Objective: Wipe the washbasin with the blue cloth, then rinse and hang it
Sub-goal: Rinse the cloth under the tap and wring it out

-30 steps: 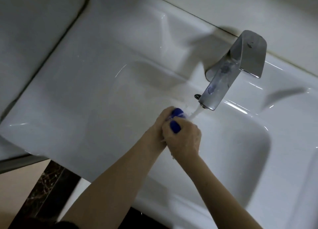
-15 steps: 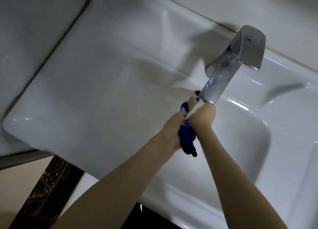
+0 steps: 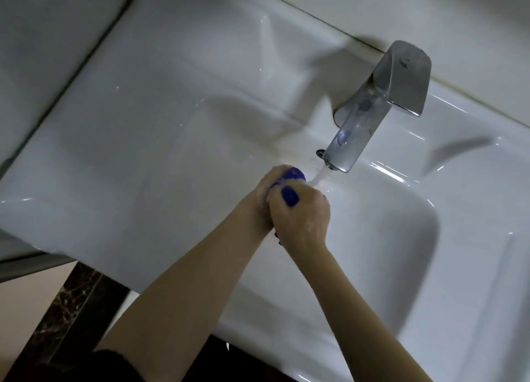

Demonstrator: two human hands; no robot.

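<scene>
Fingers of both hands are clenched tight around the blue cloth, which is balled up between the palms. Left hand and right hand press together over the bowl of the washbasin. Only two patches of blue peek out, one on top of the fists and one at their far end. The tap stands at one o'clock from the hands. Its water streams down towards seven o'clock and strikes the bundle's far edge. Dark marbled flooring shows at seven o'clock, below the basin's rim.
</scene>
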